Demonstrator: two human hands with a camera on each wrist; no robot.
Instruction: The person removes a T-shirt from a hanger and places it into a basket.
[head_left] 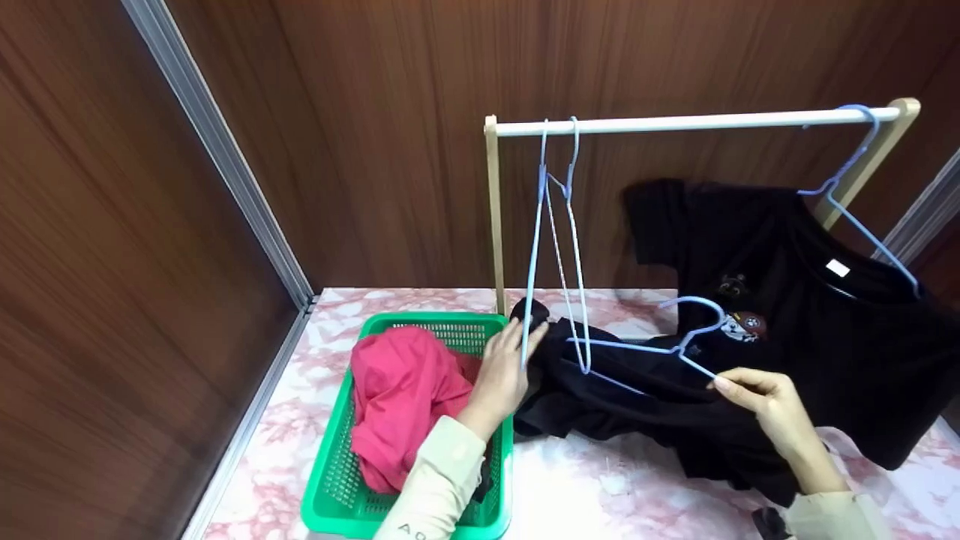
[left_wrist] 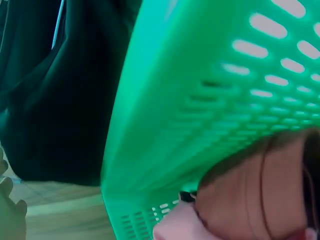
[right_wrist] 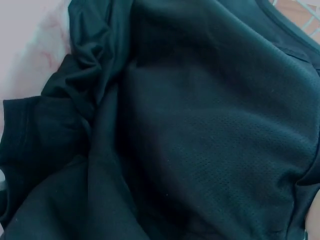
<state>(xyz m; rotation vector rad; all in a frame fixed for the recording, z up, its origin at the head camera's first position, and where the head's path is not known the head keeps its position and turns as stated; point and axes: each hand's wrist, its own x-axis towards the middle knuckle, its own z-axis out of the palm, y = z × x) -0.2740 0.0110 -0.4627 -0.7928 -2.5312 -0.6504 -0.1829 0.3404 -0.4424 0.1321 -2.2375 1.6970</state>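
Note:
In the head view my right hand (head_left: 780, 412) pinches one arm of a blue clothes hanger (head_left: 679, 349) between thumb and fingers. The hanger lies over a bunched black T-shirt (head_left: 622, 409) on the table, its hook pointing up and left. Part of its lower bar runs into the cloth. My left hand (head_left: 502, 375) holds the shirt's left end, beside the basket's right rim; a hanging hanger crosses in front of its fingers. Dark cloth (right_wrist: 210, 115) fills most of the right wrist view. In the left wrist view, black fabric (left_wrist: 60, 110) hangs alongside the basket wall.
A green basket (head_left: 322, 480) holds crumpled red clothing (head_left: 409, 390). Two blue-white hangers (head_left: 534, 247) hang at the left of the rack's white rail (head_left: 675, 122). Another black T-shirt (head_left: 810, 337) hangs on a blue hanger (head_left: 855, 161) at the right. Wooden panels (head_left: 420, 150) stand behind.

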